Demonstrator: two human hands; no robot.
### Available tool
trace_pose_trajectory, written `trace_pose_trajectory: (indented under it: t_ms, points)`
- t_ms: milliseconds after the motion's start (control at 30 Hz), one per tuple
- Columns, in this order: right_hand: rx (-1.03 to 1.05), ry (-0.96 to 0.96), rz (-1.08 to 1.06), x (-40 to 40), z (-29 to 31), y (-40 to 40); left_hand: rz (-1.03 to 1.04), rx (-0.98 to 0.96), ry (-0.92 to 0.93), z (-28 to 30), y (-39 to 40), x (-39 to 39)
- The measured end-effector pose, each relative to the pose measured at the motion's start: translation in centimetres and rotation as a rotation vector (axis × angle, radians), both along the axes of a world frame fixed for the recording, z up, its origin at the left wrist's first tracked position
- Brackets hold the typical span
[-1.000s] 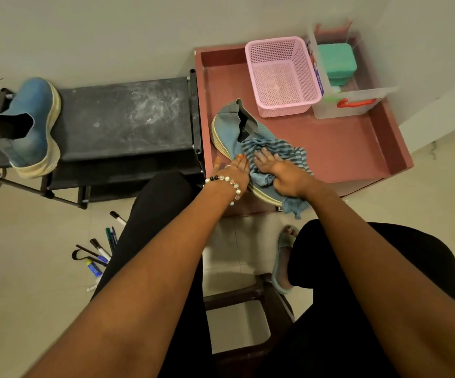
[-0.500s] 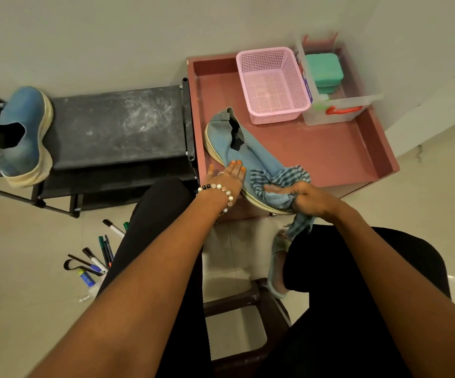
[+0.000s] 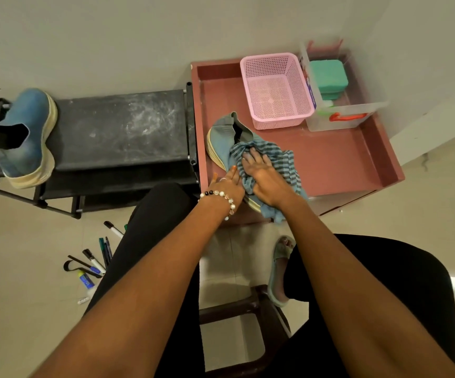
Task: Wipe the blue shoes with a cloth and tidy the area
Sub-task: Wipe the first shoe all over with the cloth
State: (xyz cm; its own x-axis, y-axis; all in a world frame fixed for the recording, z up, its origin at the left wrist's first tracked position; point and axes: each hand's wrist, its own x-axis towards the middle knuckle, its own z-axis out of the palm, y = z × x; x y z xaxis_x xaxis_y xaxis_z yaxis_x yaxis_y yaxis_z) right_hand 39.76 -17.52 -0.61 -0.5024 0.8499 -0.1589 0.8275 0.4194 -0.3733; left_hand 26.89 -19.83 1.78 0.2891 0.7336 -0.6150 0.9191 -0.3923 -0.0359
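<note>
Right hand [image 3: 264, 175] on striped cloth [image 3: 283, 162] (bunched)

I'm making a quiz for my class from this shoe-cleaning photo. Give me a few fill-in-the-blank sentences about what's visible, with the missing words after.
1. The right hand presses a striped ____ onto the shoe in the tray.
2. The basket in the tray is ____ in colour.
3. The other shoe stands on the black ____.
4. The left hand wears a beaded ____ at the wrist.

Missing words: cloth; pink; rack; bracelet
</note>
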Motion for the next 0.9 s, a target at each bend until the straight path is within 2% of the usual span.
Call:
trace_pose_trajectory:
  t_ms: [133,233,433,567,633,733,833,900]
  points:
    - [0.014,-0.131,0.059,-0.6,1.1,1.3,0.000,-0.021,0.001,0.2,0.2,-0.1]
    - [-0.020,-0.158,0.105,0.4,1.3,0.9,0.007,-0.007,-0.004,-0.1,0.1,-0.2]
    - [-0.366,0.108,0.033,5.3,0.7,-3.0,0.039,0.009,-0.017,-0.1,-0.2,-0.1]
    - [-0.520,0.195,-0.172,6.8,2.2,-5.1,0.059,-0.004,-0.037,0.0,-0.4,0.1]
    - [-0.629,0.366,-0.393,7.2,3.6,-5.9,0.052,0.004,-0.054,0.0,-0.3,0.1]
    - [-0.673,0.680,-0.779,8.1,5.5,-6.9,0.009,0.034,-0.092,0.0,-0.1,-0.4]
    - [-0.655,1.143,-1.037,8.7,6.6,-6.9,0.019,0.059,-0.167,0.3,0.1,-0.4]
    - [-0.700,1.465,-1.089,8.7,7.2,-6.9,0.053,0.165,-0.289,1.0,0.0,0.0]
